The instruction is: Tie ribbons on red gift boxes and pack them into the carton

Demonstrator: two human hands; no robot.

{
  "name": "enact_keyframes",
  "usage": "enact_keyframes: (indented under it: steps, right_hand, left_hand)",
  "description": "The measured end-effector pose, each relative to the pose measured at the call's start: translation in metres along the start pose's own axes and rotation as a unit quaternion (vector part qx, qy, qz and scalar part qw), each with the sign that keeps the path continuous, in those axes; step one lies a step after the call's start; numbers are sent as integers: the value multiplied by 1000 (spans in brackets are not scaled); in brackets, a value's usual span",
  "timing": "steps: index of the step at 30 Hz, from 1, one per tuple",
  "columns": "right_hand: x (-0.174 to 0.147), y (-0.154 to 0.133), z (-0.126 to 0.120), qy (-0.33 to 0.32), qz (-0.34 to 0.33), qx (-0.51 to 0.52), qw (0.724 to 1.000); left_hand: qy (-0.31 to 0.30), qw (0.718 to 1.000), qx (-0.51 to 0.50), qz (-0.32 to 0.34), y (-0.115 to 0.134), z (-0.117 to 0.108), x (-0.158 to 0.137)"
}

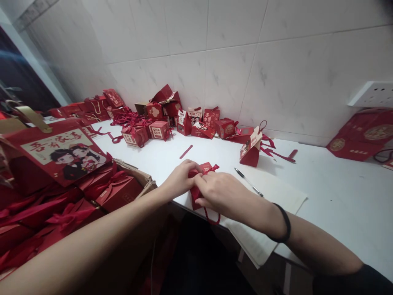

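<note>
A small red gift box [194,199] stands at the front edge of the white table, partly covered by both hands. My left hand [183,175] comes from the left with its fingers closed at the top of the box. My right hand [216,189], a black band on its wrist, pinches at the same spot. A bit of red ribbon [215,168] sticks out beyond the fingers, and a dark red cord loop [212,219] hangs down in front. The fingertips overlap, so exactly what each one grips is partly hidden.
A carton [146,180] full of red ribboned boxes stands at the left. Near the right hand lie a pen [248,182] and paper sheets [282,194]; a red box [251,148] stands behind. Several boxes and ribbons line the tiled wall [227,73]. A socket [374,96] is at right.
</note>
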State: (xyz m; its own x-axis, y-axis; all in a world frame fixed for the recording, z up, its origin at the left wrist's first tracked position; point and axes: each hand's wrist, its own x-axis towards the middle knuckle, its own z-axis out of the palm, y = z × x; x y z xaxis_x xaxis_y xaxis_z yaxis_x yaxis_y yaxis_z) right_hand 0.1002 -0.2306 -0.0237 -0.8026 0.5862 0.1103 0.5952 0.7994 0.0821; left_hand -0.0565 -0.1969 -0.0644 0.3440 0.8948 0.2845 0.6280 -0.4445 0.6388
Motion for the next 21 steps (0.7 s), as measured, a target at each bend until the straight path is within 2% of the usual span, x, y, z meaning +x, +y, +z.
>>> enact_keyframes:
  steps: [5,9,13,21]
  right_hand:
    - [7,-9,23,77,-49,-75,993]
    - [5,-16,31,121,-31,-124,984]
    - [5,-19,34,142,-27,-153,978]
    - [7,-17,36,162,-92,-163,969]
  left_hand:
    - [0,1000,1,-17,-1,0,1]
    - [9,1000,-4,-21,0,1,1]
    - [10,999,-13,-30,-1,2,0]
    - [16,999,-9,-29,-3,5,2]
